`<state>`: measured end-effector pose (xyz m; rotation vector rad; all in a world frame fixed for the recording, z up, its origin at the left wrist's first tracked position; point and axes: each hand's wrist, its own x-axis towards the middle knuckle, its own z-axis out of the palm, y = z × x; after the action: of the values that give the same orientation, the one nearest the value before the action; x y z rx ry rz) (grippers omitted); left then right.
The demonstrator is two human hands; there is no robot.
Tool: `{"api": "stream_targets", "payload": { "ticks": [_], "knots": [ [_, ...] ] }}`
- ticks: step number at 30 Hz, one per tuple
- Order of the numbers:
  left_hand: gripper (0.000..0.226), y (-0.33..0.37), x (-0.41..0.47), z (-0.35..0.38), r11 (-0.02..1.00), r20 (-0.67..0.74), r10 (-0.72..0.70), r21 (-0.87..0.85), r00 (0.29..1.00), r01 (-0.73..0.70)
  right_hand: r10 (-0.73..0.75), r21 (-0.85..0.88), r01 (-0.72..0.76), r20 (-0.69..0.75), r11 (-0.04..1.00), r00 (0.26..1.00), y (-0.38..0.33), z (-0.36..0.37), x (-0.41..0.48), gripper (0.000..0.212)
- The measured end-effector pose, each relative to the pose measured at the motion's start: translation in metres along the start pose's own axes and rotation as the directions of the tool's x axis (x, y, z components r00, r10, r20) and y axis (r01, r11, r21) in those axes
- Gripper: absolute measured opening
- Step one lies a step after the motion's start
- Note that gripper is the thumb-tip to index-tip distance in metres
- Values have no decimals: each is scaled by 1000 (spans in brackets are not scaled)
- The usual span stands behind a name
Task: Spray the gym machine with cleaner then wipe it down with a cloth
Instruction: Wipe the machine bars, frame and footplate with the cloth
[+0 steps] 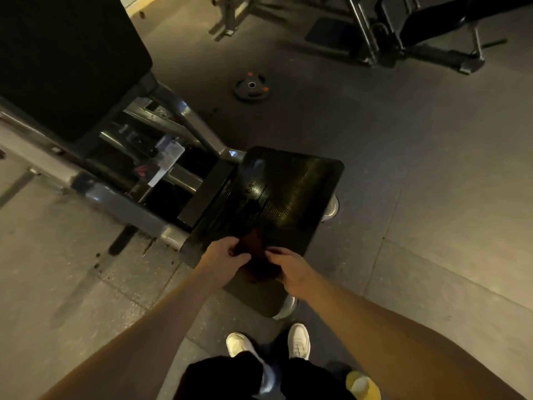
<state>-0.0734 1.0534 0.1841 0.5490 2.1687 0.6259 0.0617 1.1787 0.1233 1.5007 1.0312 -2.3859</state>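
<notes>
dark red cloth (pixel 257 256), bunched and creased, between both hands over the near end of the footplate (pixel 291 192) of the gym machine (pixel 121 202). touching the plate or just above it: cannot tell. long axis of the cloth roughly from upper left to lower right, edges too dim to trace. left hand (pixel 226 254) at the cloth's upper left, fingers (pixel 235 251) curled and pinching the fabric. right hand (pixel 290 274) at its lower right, fingers (pixel 274 252) likewise curled onto the fabric, gripping it. hands close together, cloth spanning the small gap.

footplate a black rounded rectangle, ridged and glossy, streaked with sheen. long axis pointing away from the person, leaning slightly right, near end just ahead of the white shoes (pixel 300 340). joined at its far left corner to grey steel tubes of the frame, running off to the upper left under a large black pad (pixel 63 53). chrome feet under its right edge.

beneath, a grey rubber floor (pixel 418 197) in tiles with visible seams, paler and scuffed on the left. dim yellowish light. small black weight plate (pixel 250 87) with orange marks, flat on the floor beyond the footplate, well apart from it. second machine (pixel 403 33) with dark padding along the top right. yellow object (pixel 362 385) at the bottom edge beside the right forearm, not identifiable.
</notes>
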Motion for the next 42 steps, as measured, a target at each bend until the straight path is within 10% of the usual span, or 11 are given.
{"api": "stream_targets", "payload": {
  "ticks": [10,21,29,38,42],
  "knots": [
    [41,-57,38,2,985,-16,139,104,990,-136,-209,-816,63,-71,574,975,29,21,8,34],
    [18,-105,154,44,893,244,392,132,887,-431,-300,-721,-14,-305,693,904,45,-3,89,18],
    [7,-107,255,152,849,22,526,-73,850,-524,-726,-823,222,-293,523,623,54,-86,208,6],
    [9,-202,359,243,731,116,675,25,729,-681,-783,-991,122,122,-60,610,161,-139,301,76],
    [18,-219,382,256,665,90,739,64,668,-744,-677,-951,-66,166,-302,717,197,-146,329,59]
  ]
}}
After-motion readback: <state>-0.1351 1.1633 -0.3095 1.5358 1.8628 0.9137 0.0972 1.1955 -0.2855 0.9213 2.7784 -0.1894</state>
